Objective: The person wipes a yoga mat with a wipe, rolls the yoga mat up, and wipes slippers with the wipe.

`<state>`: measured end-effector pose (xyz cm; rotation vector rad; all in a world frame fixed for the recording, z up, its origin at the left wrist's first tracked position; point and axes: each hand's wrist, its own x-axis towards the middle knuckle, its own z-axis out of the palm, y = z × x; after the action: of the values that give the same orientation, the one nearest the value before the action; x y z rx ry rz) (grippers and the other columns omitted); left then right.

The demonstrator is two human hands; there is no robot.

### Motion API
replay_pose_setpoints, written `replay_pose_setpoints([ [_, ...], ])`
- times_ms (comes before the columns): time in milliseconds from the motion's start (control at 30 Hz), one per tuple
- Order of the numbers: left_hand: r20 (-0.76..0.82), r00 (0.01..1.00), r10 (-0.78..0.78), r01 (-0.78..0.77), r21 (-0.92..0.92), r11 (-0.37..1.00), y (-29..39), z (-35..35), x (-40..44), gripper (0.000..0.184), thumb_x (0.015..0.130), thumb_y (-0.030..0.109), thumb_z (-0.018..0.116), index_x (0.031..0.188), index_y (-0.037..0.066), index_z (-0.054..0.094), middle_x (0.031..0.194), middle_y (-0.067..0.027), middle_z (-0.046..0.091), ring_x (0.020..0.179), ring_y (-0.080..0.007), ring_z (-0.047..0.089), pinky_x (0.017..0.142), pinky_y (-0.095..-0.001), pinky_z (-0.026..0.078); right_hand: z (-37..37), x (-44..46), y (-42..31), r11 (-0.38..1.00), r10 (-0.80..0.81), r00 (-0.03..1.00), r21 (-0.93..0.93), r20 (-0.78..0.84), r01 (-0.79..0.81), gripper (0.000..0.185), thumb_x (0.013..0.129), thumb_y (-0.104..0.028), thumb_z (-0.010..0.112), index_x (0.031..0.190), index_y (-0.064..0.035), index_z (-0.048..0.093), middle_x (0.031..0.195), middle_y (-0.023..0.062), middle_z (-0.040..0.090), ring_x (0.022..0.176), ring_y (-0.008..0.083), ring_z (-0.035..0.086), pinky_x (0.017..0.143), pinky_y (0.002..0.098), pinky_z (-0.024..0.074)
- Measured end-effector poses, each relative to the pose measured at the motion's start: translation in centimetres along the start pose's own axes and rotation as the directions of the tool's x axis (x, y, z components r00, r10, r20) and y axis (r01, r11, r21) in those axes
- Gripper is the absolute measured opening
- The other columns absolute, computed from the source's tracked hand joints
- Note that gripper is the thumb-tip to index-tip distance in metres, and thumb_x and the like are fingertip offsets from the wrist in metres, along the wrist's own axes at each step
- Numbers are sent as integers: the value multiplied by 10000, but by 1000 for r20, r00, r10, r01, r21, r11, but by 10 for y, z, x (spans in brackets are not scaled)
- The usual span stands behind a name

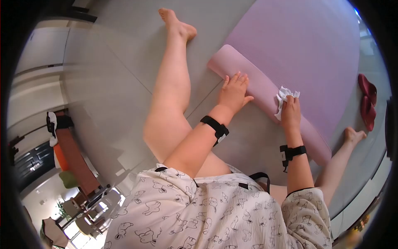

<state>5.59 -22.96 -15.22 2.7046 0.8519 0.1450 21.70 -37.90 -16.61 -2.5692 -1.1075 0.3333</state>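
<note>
A pink-purple exercise mat (296, 50) lies on the floor, its near end curled into a roll (259, 85). My left hand (234, 92) rests on the left part of that roll, fingers spread and nothing held. Farther right, my right hand (291, 110) grips a crumpled white wipe (283, 96) against the rolled part. Part of the wipe sticks out past the fingertips. Black straps with small devices are around both wrists.
My bare legs stretch out on the grey tiled floor (124, 74) to either side of the mat's near end. Dark red slippers (367, 103) lie right of the mat. A long brown-topped bench or table (74, 155) and chairs (85, 224) stand at the left.
</note>
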Motion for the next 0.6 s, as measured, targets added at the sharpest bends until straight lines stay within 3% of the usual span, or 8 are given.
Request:
replay_pose_setpoints([
  [133, 132, 991, -6, -7, 97, 995, 4, 6, 0, 613, 764, 383, 624, 1250, 60, 436, 1318, -62, 435, 1271, -237, 330, 1027, -455, 282, 22, 34, -48, 990, -109, 994, 92, 7, 108, 183, 824, -98, 498, 991, -28, 521, 977, 168, 521, 912, 336, 519, 760, 422, 444],
  [200, 167, 986, -15, -12, 157, 987, 8, 2, 0, 602, 778, 369, 610, 1260, 59, 425, 1318, -71, 435, 1273, -244, 324, 1031, -458, 270, 45, 74, -90, 907, -411, 908, -59, 84, 417, 197, 810, -88, 511, 996, -24, 524, 1001, 152, 521, 947, 315, 526, 781, 404, 458],
  [267, 316, 941, -119, 38, 253, 967, 12, -4, 4, 566, 800, 328, 570, 1273, 62, 412, 1321, -95, 424, 1269, -261, 323, 1041, -457, 242, 58, 97, -143, 949, -307, 942, 124, 134, 291, 221, 794, -81, 530, 1013, -49, 524, 1035, 124, 520, 992, 295, 526, 803, 390, 471],
  [300, 202, 973, -113, 86, 138, 987, 8, 2, -1, 526, 810, 286, 526, 1274, 65, 413, 1314, -118, 423, 1257, -277, 334, 1044, -455, 229, 56, 104, -159, 960, -263, 954, 134, 145, 244, 254, 777, -97, 566, 1024, -68, 518, 1056, 93, 519, 1024, 284, 520, 817, 384, 479],
  [367, 196, 972, -130, 121, 56, 991, 10, 1, 0, 568, 792, 308, 596, 1281, 88, 411, 1290, -56, 443, 1244, -247, 341, 1025, -477, 251, 52, 111, -160, 962, -268, 948, 102, 170, 254, 291, 760, -128, 598, 1032, -78, 508, 1080, 82, 515, 1020, 283, 521, 808, 394, 481],
  [467, 268, 957, -113, 84, 117, 990, 9, 1, 1, 609, 775, 365, 617, 1278, 88, 415, 1311, -45, 431, 1255, -225, 334, 1036, -473, 246, 45, 92, -123, 921, -383, 918, 121, 106, 371, 179, 802, -116, 534, 962, -53, 482, 1034, 112, 525, 978, 310, 530, 760, 405, 482],
  [533, 213, 975, -62, 40, 107, 993, 5, 4, -1, 623, 756, 379, 632, 1264, 83, 428, 1326, -34, 422, 1262, -216, 332, 1032, -458, 265, 31, 63, -71, 959, -254, 962, 157, 102, 237, 204, 781, -71, 528, 981, -77, 490, 999, 140, 537, 917, 339, 534, 759, 427, 452],
  [600, 148, 989, -16, -2, 118, 993, 7, 4, -2, 612, 757, 393, 624, 1250, 80, 440, 1349, -24, 403, 1280, -186, 313, 1028, -435, 287, 11, 31, -13, 969, -195, 977, 173, 81, 179, 182, 798, -59, 489, 977, -34, 497, 918, 166, 551, 881, 346, 544, 718, 430, 444],
])
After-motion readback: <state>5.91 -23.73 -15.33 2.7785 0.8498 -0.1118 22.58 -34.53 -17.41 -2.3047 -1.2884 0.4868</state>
